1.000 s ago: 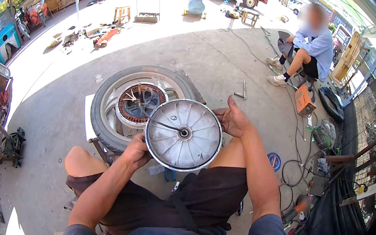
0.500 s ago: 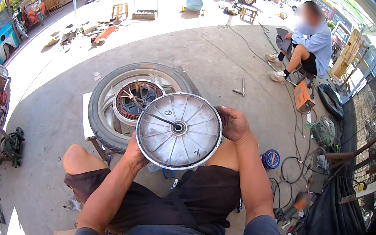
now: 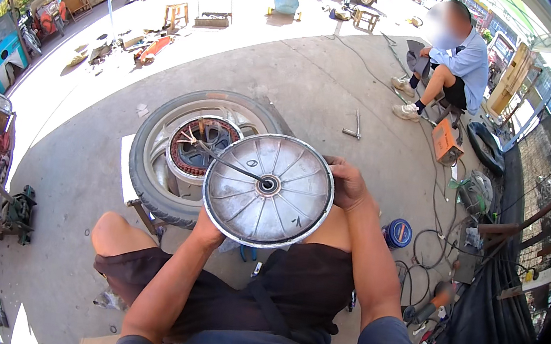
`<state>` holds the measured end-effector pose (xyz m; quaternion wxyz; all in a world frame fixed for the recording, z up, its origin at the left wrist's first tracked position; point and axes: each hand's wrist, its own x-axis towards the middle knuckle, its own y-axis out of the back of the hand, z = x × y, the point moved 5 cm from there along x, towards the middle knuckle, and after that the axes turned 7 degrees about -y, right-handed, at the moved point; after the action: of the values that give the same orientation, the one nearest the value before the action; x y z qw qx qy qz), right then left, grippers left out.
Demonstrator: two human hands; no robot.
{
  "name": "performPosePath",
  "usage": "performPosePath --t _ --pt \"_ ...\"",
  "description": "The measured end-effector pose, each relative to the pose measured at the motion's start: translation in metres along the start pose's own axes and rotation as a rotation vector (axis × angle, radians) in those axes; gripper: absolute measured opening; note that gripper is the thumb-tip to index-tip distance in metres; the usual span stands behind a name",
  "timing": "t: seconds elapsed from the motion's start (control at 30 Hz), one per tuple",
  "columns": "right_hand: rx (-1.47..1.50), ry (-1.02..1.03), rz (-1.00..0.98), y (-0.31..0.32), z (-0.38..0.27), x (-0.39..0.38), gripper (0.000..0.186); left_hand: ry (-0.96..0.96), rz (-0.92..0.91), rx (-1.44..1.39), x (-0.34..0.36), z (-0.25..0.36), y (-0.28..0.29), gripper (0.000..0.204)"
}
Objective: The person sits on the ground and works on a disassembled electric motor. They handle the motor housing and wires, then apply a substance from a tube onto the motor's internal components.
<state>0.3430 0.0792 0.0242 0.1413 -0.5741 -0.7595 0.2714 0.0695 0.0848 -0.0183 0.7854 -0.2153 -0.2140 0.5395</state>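
Note:
Between my two hands I hold a round silver motor cover (image 3: 266, 216) with raised ribs spreading from its hub. My left hand (image 3: 209, 230) grips its lower left rim, and my right hand (image 3: 347, 183) grips the upper right rim; the cover hides some fingertips of both. A black cable (image 3: 235, 164) runs through the hub's hole toward the wheel, ending in several loose bare wires. Beyond the cover lies a wheel with a black tyre (image 3: 143, 172), an open hub motor with copper windings (image 3: 183, 160) at its centre. The cover overlaps the wheel's near right side.
A seated person (image 3: 467, 65) is at the far right, beside an orange box-shaped machine (image 3: 446, 142). An L-shaped wrench (image 3: 355, 128) lies on the concrete. To my right are a round blue-lidded tin (image 3: 397, 233), loose cables and an angle grinder (image 3: 436, 303). A green vise (image 3: 19, 215) stands left.
The cover and both my hands have shifted slightly to the right. My grip on its rim stays. The wheel has not moved.

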Motion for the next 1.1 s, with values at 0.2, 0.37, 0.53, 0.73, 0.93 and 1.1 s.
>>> performPosePath --t 0.2,0.37,0.53,0.73,0.93,1.1 --pt "-0.01 0.035 -0.009 -0.009 -0.004 -0.003 0.054 -0.039 -0.112 0.11 0.0 -0.009 -0.002 0.066" --pt "0.065 0.035 -0.101 0.01 0.001 0.001 0.045 -0.045 -0.204 0.157 0.0 -0.016 -0.007 0.078" --pt "0.101 0.046 -0.012 0.002 0.0 0.004 0.036 -0.04 -0.199 0.115 -0.002 -0.015 -0.02 0.084" --pt "0.129 0.044 0.012 0.013 0.003 0.005 0.034 -0.142 -0.269 0.164 0.001 -0.015 -0.024 0.093" --pt "0.115 0.038 -0.013 0.019 0.006 0.007 0.038 -0.187 -0.288 0.221 0.001 -0.018 -0.023 0.098" --pt "0.14 0.037 -0.053 0.01 0.005 0.006 0.035 -0.191 -0.272 0.269 0.001 -0.019 -0.022 0.097"
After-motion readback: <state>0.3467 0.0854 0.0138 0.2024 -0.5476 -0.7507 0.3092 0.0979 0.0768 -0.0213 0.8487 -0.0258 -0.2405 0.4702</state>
